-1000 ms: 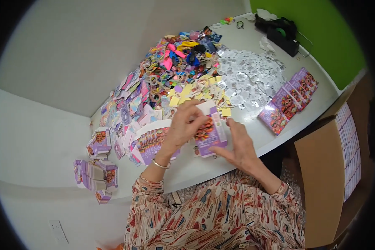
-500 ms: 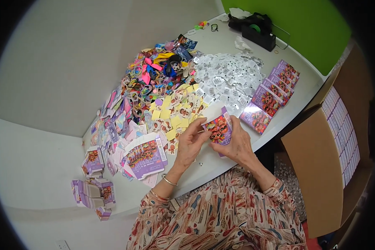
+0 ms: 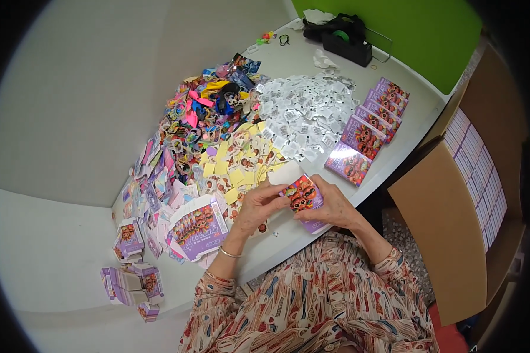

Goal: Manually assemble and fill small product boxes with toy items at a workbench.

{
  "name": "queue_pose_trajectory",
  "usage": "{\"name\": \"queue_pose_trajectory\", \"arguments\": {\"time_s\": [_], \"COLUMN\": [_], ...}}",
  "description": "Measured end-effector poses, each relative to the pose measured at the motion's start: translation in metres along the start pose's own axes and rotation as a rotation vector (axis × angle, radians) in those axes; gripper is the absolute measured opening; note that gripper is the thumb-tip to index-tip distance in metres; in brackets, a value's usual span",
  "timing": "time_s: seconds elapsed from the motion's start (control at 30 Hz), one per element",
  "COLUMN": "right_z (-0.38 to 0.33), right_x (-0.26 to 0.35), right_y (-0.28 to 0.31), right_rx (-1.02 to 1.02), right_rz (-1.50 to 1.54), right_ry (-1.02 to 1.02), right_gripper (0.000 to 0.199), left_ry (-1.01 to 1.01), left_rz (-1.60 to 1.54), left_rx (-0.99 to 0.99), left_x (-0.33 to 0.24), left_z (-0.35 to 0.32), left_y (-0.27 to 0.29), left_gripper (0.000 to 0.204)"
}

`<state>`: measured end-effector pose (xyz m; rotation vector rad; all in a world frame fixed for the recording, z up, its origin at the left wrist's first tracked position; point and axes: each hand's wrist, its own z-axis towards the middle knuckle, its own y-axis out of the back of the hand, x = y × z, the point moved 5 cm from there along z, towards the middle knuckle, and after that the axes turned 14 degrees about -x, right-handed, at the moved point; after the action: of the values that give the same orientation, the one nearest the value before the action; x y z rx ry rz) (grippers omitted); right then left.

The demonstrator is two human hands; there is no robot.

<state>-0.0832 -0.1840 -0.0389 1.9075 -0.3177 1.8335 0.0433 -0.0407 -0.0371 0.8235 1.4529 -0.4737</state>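
Observation:
Both hands hold a small purple printed carton point(image 3: 303, 197) just above the white table's point(image 3: 406, 126) near edge. My left hand point(image 3: 259, 207) grips its left side, with its white flap point(image 3: 284, 174) standing up. My right hand point(image 3: 334, 206) cups the carton's right side and underside. A stack of flat purple carton blanks point(image 3: 199, 228) lies just left of my left hand. Small yellow and printed cards point(image 3: 237, 163) are spread right behind the hands.
A heap of colourful small toys point(image 3: 209, 112) and a pile of white sachets point(image 3: 306, 112) lie further back. A row of finished purple boxes point(image 3: 368, 132) lines the right side. A black tape dispenser point(image 3: 347, 44) sits far back; an open cardboard box point(image 3: 453, 223) stands at right; folded cartons point(image 3: 132, 276) are stacked left.
The flat carton has been folded up into a small box between my hands, which have drawn closer together. The view has shifted slightly.

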Motion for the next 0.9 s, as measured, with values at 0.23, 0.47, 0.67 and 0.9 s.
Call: {"name": "queue_pose_trajectory", "arguments": {"time_s": [0.23,0.47,0.67,0.9], "right_z": [-0.001,-0.001,0.003,-0.001], "right_x": [0.005,-0.002,0.001,-0.01], "right_y": [0.003,0.001,0.004,0.004], "right_rx": [0.113,0.142,0.119,0.085], "right_rz": [-0.025,0.032,0.039,-0.002], "right_ry": [0.013,-0.011,-0.027,-0.03], "right_gripper": [0.06,0.067,0.067,0.062], "left_ry": [0.152,0.328,-0.75,-0.028], "left_rz": [-0.05,0.385,0.749,0.15], "left_rx": [0.317,0.377,0.021,-0.101], "left_x": [-0.034,-0.042,-0.063,-0.035], "left_z": [0.007,-0.008,-0.009,-0.005], "left_y": [-0.01,-0.018,-0.023,-0.019], "left_gripper": [0.068,0.069,0.06,0.037]}}
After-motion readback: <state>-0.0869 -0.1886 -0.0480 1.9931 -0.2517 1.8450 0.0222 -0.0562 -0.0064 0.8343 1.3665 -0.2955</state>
